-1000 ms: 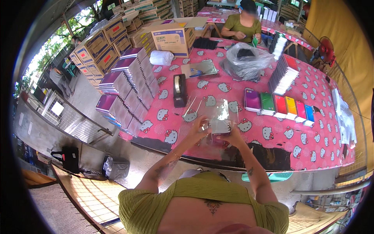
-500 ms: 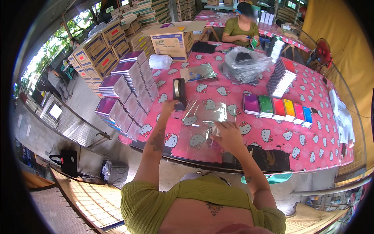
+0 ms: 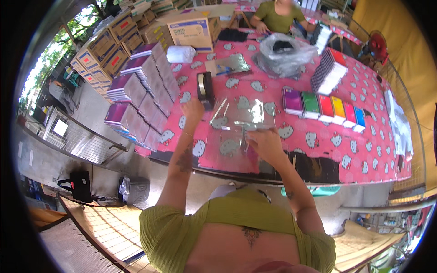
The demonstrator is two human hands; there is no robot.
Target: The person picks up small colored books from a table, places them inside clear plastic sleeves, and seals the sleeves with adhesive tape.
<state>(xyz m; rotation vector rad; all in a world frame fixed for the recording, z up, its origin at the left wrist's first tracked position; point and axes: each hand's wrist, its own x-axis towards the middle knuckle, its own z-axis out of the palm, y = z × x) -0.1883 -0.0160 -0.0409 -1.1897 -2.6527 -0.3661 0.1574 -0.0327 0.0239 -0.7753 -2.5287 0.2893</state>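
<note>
Head view catches the left hand curled beside the tape dispenser, its pinch impossible to tell, while the right hand rests bent-fingered over the clear plastic sheet: seemingly a taping step, calling for steady plastic.

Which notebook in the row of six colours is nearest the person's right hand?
The purple notebook, at the row's left end, beside the green notebook. The other five colours line up farther right, away from the right hand.
</note>
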